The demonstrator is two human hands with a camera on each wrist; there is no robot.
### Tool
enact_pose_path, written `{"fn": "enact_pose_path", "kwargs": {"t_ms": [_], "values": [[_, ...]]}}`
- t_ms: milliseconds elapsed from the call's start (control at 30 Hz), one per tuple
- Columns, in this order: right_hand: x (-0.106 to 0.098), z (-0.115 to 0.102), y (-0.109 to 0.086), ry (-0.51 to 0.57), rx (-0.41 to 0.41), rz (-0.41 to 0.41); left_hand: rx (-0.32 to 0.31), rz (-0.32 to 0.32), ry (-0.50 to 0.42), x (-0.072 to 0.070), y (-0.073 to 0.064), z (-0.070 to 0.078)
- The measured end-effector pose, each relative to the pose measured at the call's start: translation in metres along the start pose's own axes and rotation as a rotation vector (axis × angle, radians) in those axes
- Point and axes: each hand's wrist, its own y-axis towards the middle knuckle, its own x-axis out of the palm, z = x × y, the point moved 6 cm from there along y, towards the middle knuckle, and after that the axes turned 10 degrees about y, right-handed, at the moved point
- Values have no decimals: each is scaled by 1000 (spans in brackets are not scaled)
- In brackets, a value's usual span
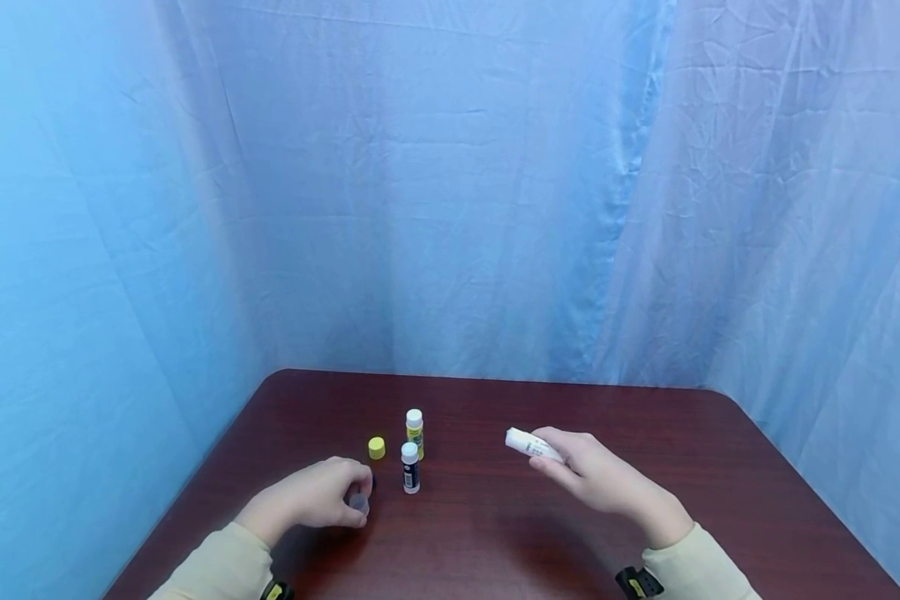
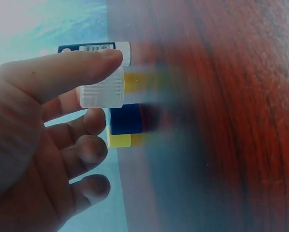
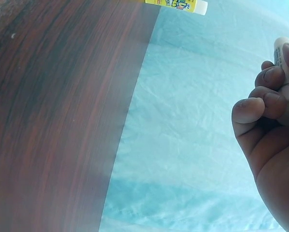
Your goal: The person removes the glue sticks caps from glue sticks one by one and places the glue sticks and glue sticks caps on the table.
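My left hand [image 1: 321,493] pinches a translucent ribbed cap [image 2: 102,91] between thumb and fingers, low over the table at the left. In the left wrist view a dark blue cap [image 2: 126,119] stands just past the fingertips, with a yellow cap [image 2: 119,140] behind it. My right hand [image 1: 603,471] grips a white glue stick [image 1: 531,444] above the table, its end tilted toward the left. Between the hands stand two upright glue sticks: one navy with a white top [image 1: 410,471], the other yellow with a white top [image 1: 415,429], slightly farther back.
The dark red-brown wooden table [image 1: 480,525] has rounded far corners. Pale blue curtains [image 1: 450,208] hang behind it and along both sides.
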Motion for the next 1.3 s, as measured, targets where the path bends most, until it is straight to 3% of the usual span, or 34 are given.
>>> {"fn": "enact_pose_path", "kwargs": {"t_ms": [500, 833, 1300], "values": [[1, 0, -1, 1, -8, 2, 23, -33, 24, 7, -1, 3], [1, -1, -1, 8, -7, -4, -13, -63, 15, 10, -2, 1], [1, 0, 0, 3, -25, 3, -1, -49, 23, 10, -1, 1]]}}
